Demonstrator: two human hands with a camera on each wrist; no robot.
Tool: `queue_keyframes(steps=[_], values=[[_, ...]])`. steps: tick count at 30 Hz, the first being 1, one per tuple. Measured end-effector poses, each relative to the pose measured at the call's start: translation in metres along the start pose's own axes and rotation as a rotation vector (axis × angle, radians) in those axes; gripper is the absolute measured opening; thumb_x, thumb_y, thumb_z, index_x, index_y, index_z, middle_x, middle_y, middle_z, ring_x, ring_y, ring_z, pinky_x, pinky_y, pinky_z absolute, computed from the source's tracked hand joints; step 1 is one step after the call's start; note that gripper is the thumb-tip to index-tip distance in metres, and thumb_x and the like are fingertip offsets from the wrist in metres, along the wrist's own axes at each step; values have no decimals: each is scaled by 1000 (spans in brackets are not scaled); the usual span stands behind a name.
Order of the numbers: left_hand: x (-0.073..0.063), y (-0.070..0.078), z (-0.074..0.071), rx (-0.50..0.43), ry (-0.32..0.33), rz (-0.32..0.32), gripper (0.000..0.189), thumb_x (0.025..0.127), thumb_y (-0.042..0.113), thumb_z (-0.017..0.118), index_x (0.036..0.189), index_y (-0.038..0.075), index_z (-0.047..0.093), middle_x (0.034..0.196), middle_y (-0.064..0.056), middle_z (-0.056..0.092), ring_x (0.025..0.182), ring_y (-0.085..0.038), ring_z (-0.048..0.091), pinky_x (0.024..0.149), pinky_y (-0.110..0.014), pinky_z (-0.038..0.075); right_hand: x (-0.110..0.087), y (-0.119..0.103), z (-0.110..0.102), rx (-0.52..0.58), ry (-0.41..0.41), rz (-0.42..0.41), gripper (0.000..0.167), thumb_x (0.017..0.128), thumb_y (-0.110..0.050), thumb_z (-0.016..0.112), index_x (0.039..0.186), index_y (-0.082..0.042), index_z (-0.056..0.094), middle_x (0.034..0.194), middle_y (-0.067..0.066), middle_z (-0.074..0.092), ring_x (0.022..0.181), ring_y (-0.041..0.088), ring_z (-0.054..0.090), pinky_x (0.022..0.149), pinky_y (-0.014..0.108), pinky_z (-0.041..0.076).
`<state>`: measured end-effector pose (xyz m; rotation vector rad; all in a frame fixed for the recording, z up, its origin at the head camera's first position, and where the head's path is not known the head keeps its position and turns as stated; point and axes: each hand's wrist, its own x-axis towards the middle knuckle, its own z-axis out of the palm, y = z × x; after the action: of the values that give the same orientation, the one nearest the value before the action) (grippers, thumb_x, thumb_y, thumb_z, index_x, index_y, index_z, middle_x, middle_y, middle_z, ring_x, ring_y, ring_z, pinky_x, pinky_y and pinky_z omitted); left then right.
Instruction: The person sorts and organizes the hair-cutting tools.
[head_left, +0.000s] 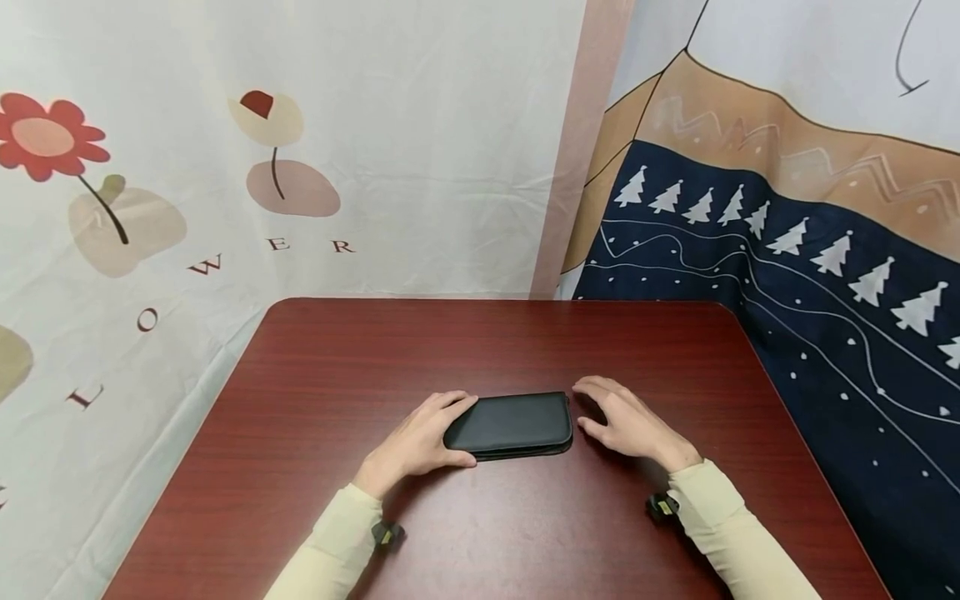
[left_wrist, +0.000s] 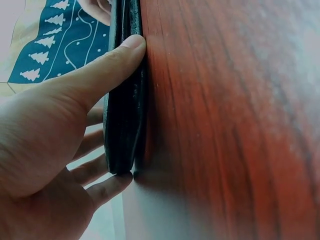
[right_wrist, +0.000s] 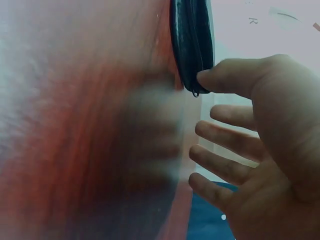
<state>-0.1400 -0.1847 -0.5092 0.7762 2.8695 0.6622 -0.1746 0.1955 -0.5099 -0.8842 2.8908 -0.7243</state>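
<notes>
A black zip wallet lies flat on the table, its long side running left to right. My left hand grips its left end, the thumb along the near edge and the fingers at the far side. In the left wrist view, that thumb presses the side of the wallet. Just off the wallet's right end is my right hand, fingers spread and loosely bent, holding nothing. A small ring shows at the wallet's end in the right wrist view.
The reddish-brown wooden table has rounded far corners. Behind it hangs a pale curtain with flower prints, and at the right a dark blue cloth with white trees. Both wrists carry a small dark device.
</notes>
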Motion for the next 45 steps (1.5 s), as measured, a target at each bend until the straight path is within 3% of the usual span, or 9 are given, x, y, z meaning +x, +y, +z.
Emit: queue_keyframes(steps=[12, 24, 31, 45], values=[[1, 0, 0, -16, -9, -21, 97, 84, 42, 101, 165, 10, 57, 165, -13, 60, 154, -36, 58, 124, -56, 54, 20, 5, 6, -2, -9, -8, 37, 104, -11, 80, 140, -2, 75, 150, 17, 69, 141, 38, 66, 118, 58, 58], [1, 1, 0, -25, -12, -10, 98, 85, 41, 101, 165, 9, 57, 165, -16, 60, 153, -39, 58, 124, -57, 54, 29, 8, 14, -55, 67, -100, 18, 103, -4, 79, 120, -2, 83, 116, 8, 76, 113, 27, 70, 99, 49, 63], [1, 1, 1, -26, -14, -15, 98, 85, 42, 101, 166, 10, 56, 166, -15, 60, 153, -39, 57, 123, -59, 55, 33, 6, 15, -73, 80, -93, 7, 101, -1, 78, 106, -2, 83, 104, 10, 78, 102, 28, 72, 90, 47, 65], [0, 0, 1, -27, -4, -5, 96, 85, 42, 100, 165, 11, 57, 164, -13, 61, 153, -38, 58, 122, -59, 55, 35, 7, 16, -46, 58, -83, 15, 101, 0, 75, 92, -11, 70, 88, 0, 66, 83, 14, 54, 74, 30, 50]])
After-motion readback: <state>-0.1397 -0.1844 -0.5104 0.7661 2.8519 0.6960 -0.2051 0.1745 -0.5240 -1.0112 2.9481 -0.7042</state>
